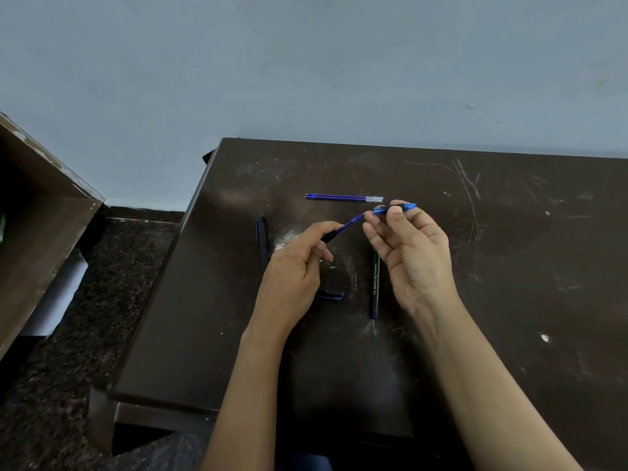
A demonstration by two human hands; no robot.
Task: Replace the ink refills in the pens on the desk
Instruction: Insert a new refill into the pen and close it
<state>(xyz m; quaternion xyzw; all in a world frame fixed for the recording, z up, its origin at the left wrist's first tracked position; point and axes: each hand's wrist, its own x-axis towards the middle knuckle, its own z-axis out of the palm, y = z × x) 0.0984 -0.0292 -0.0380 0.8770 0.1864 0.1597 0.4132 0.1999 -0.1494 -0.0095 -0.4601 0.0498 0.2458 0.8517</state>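
A barrel (pixel 328 237) with its refill (pixel 350 223) showing is gripped by the left hand (pixel 294 270); a blue tip (pixel 396 209) is pinched by the right hand (pixel 414 260) (both above the desk (pixel 509 266)), spare refills (pixel 343 198) lying beyond

hands x2: L hand (pixel 295 266), R hand (pixel 413 253) | desk (pixel 509 300) x1 | loose refills (pixel 343 198) x2 | held refill (pixel 350 223) x1 | blk pens x2: left pen (pixel 262 241), OCTANE pen (pixel 374 283) | short blk piece (pixel 331 294) x1 | blue-tip piece (pixel 396 209) x1
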